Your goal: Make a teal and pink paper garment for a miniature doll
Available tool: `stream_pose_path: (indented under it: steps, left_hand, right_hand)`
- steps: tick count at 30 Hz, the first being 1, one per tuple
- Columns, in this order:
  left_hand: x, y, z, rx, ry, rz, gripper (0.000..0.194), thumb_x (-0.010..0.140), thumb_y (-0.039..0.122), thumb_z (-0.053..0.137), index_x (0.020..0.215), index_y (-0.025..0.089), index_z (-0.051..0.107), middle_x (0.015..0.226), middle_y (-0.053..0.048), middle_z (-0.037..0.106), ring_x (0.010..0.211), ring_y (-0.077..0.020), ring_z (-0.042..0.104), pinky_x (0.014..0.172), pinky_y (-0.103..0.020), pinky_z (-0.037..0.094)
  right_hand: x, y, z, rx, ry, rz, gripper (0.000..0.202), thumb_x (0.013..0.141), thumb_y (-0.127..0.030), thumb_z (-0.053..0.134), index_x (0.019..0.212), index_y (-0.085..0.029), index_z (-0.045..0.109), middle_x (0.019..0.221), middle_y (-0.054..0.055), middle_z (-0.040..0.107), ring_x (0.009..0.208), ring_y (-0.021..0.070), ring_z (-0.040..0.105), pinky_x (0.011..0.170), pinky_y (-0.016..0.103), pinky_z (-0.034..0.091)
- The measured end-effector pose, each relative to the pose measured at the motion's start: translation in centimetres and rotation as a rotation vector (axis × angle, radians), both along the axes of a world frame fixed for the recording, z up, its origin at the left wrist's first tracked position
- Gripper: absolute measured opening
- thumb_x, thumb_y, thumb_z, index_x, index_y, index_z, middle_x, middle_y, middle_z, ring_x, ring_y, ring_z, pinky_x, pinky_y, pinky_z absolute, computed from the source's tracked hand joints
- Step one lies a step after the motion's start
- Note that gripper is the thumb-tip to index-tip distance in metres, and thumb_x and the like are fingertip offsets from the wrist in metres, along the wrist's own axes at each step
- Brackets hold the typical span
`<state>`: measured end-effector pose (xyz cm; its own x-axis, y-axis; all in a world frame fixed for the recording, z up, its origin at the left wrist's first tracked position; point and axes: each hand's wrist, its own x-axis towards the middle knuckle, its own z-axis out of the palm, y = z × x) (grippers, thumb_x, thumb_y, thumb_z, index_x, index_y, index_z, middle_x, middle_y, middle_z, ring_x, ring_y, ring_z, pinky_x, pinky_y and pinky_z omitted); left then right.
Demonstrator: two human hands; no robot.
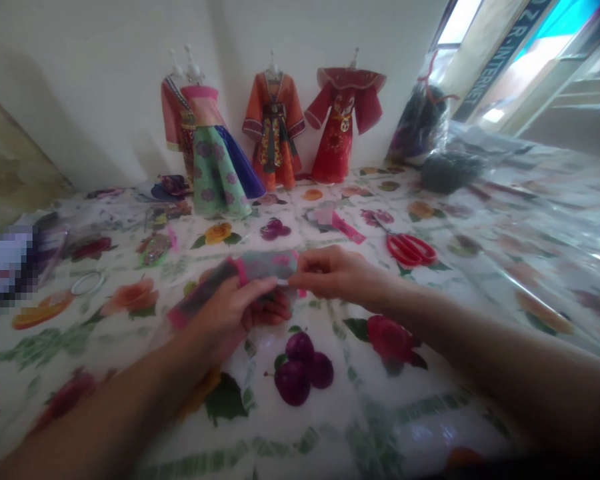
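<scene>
A small piece of grey and pink fabric is held between my two hands over the middle of the table. My left hand grips its lower edge, thumb on top and the fingers curled below. At the fabric's right end, my right hand pinches the edge between thumb and fingertips. A small whitish strip shows between the two hands; what it is cannot be made out. Darker fabric with a pink border hangs out to the left behind my left hand.
Miniature dresses on stands line the wall, with an orange one and a red one. Red-handled scissors lie at right, near pink scraps. A ring lies left; plastic bags sit back right.
</scene>
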<state>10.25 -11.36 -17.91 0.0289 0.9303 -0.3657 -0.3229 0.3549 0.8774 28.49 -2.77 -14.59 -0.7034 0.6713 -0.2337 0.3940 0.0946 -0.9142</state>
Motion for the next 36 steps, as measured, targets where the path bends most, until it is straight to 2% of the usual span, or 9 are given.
stream_pose_path:
  steps: [17,24,36]
  left_hand:
    - [0.16,-0.04,0.03,-0.005,0.012,0.025,0.016,0.084,0.024,0.071,0.078,0.011,0.076,0.069,-0.008,0.073,0.061,-0.0154,0.069,0.057,-0.022,0.054]
    - [0.03,0.03,-0.11,-0.008,-0.02,0.016,0.021,0.088,0.028,0.066,0.08,0.011,0.076,0.07,-0.008,0.073,0.063,-0.0161,0.069,0.058,-0.023,0.055]
    - [0.19,-0.09,-0.24,0.002,0.039,0.023,0.016,0.083,0.027,0.075,0.08,0.012,0.077,0.07,-0.007,0.074,0.062,-0.0144,0.068,0.057,-0.021,0.053]
  right_hand:
    - [-0.01,0.02,-0.2,0.017,0.006,-0.001,0.037,0.078,-0.046,0.076,0.065,-0.019,0.056,0.057,-0.005,0.048,0.053,0.0084,0.039,0.05,0.026,0.029]
    - [-0.15,-0.18,0.03,0.02,-0.032,-0.006,0.036,0.082,-0.044,0.073,0.064,-0.019,0.054,0.056,-0.005,0.048,0.052,0.008,0.039,0.049,0.025,0.029]
    - [0.08,0.15,-0.67,0.039,0.011,0.02,0.034,0.081,-0.044,0.075,0.066,-0.018,0.056,0.059,-0.005,0.05,0.054,0.0083,0.04,0.05,0.025,0.03]
